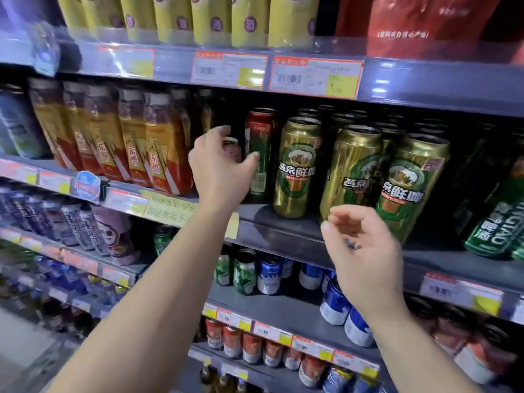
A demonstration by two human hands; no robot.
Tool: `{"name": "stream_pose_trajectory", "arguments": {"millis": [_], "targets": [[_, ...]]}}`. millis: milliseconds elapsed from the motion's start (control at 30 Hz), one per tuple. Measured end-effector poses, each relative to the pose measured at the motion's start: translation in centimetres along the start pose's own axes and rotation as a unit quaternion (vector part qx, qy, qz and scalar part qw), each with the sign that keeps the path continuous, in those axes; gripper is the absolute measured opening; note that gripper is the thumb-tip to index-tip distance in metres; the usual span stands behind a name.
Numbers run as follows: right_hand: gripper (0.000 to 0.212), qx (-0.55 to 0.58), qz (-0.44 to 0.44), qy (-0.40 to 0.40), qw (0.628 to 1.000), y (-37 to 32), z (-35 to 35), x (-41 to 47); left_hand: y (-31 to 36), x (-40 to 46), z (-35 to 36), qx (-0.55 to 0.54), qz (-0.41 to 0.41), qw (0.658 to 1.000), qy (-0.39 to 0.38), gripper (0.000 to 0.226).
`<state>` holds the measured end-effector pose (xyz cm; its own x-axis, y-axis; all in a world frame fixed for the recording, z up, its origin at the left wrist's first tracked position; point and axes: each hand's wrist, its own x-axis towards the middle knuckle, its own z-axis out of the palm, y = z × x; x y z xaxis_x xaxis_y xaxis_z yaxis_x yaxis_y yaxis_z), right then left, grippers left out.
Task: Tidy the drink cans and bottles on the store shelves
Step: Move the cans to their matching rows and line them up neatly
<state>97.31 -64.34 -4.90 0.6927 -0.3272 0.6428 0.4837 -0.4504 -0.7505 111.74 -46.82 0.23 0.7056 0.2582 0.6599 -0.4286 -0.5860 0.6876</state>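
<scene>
From the head camera, the thing to watch is the red and green can [258, 154], a tall slim can with a red top band, a green body and a pale label low on its side. It stands upright, long axis vertical, rim up, set back from the front lip of the grey middle shelf [283, 222].

The left hand [221, 168] is raised just left of that can, fingers spread and loosely curved, thumb tip level with the can's body; I cannot tell whether the thumb touches it, and the hand grasps nothing. Behind the fingers a shorter reddish can [232, 150] shows, partly hidden.

Right of the red and green can stand three gold beer cans, the nearest [297, 168] just beside it, the other two [351, 171] and [411, 188] further right and closer to the shelf's front edge. All are upright with labels facing out. A dark gap lies between the nearest gold can and the next, and bare shelf shows in front of the red and green can.

Left of it runs a row of amber bottles [158, 148] with red-and-gold labels, packed tight.

The right hand [365, 256] hangs below and right of the can, in front of the shelf edge, fingers relaxed and lightly curled, holding nothing.
</scene>
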Motion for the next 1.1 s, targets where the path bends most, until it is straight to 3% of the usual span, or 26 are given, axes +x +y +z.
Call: {"name": "stream_pose_trajectory", "arguments": {"millis": [100,200,233,300,400,533,667,767,867,967,1100], "targets": [[0.02,0.002,0.027,-0.066,0.997,-0.5,2.1,-0.3,-2.4,2.7,-0.7,0.048,-0.046,0.998,-0.002,0.08],[0.019,0.001,0.051,-0.096,0.994,-0.8,3.9,-0.5,-5.1,3.0,-0.3,0.05,-0.113,0.984,-0.128,0.11],[0.019,0.002,0.056,-0.103,0.993,-0.9,4.5,-0.5,-5.9,2.8,-0.1,0.028,-0.131,0.977,-0.166,0.108],[0.021,0.015,0.074,-0.121,0.99,-1.3,5.9,-0.3,-6.8,2.4,0.1,-0.009,-0.141,0.97,-0.199,0.082],[0.034,0.017,0.096,-0.145,0.985,-1.8,7.6,0.1,-6.8,1.3,-0.8,-0.083,-0.101,0.976,-0.171,0.057],[0.072,0.012,0.111,-0.166,0.98,-2.6,8.4,0.5,-4.6,-0.7,-4.8,-0.164,-0.014,0.96,-0.227,0.052],[0.082,0.0,0.103,-0.183,0.978,-3.1,7.9,-1.0,-5.4,-5.1,-7.5,-0.195,0.054,0.907,-0.37,0.058],[0.073,-0.043,0.141,-0.216,0.965,-1.2,7.5,-3.9,-7.6,-10.0,-6.3,-0.226,0.007,0.872,-0.434,0.059],[0.079,-0.087,0.214,-0.25,0.94,2.0,6.7,-7.0,-9.9,-14.4,-3.9,-0.2,-0.052,0.864,-0.46,0.057],[0.072,-0.104,0.283,-0.22,0.928,5.1,5.0,-8.8,-11.0,-18.2,-0.7,-0.214,-0.104,0.842,-0.483,0.054],[0.068,-0.119,0.337,-0.164,0.92,8.1,1.5,-10.2,-9.7,-22.1,3.9,-0.251,-0.113,0.817,-0.507,0.064]]}}
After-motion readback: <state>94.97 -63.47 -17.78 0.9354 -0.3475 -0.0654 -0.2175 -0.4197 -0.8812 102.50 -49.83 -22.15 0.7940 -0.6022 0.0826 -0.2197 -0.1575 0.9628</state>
